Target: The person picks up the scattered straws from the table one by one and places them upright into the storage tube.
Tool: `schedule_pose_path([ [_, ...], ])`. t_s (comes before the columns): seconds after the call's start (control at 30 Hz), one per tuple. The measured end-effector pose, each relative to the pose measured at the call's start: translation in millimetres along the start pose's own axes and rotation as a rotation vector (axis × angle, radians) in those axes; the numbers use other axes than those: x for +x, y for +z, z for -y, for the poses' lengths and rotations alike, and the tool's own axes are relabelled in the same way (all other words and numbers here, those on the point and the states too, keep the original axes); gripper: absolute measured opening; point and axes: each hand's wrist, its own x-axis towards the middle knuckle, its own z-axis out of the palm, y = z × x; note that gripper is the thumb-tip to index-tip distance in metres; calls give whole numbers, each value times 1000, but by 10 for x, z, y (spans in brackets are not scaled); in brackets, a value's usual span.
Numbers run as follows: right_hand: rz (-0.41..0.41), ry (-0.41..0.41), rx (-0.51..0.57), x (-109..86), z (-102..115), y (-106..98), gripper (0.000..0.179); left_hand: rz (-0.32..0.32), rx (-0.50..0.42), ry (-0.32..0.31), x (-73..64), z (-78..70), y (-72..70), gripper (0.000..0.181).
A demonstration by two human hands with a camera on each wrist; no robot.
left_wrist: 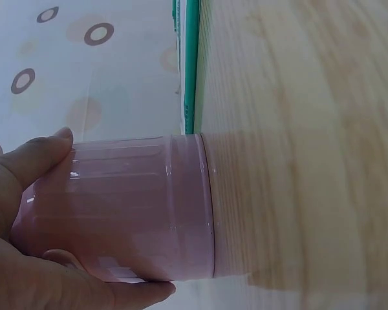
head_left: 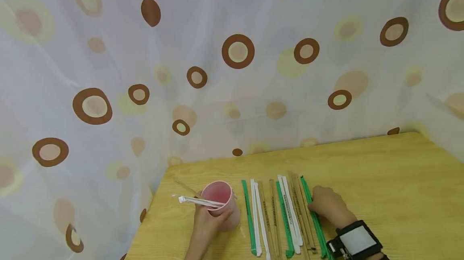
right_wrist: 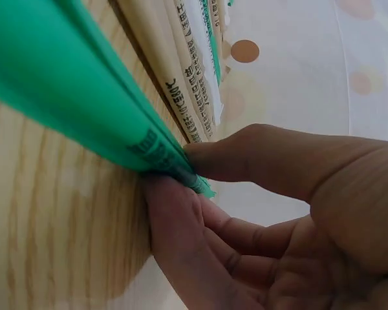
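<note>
While left hand (head_left: pixel 206 223) grips pink cup (head_left: pixel 232 220), right hand (head_left: pixel 329 206) pinches green straw(s) (right_wrist: pixel 94 106) at fingertips: pickup, seemingly; lift needs firmness

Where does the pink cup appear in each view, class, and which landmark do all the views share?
Head: the pink cup is low, just left of centre, held by the left hand.
Left wrist: lower left, appearing turned sideways.
Right wrist: not in the picture.
Shared landmark: the spotted cloth, behind the table in head, upper left in left wrist, upper right in right wrist.
</note>
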Motion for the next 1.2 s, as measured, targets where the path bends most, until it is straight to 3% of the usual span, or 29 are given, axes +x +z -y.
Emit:
schedule_pose_path([
  [0.73,13,23,71,26,3,-51,25,-2,2,-32,-4,18,11,95],
  [0.93,-1,-7,96,31,31,-91,19,6,6,4,45,9,4,90],
  [1.2,2,10,126,12,90,-157,31,4,1,-9,16,9,9,91],
])
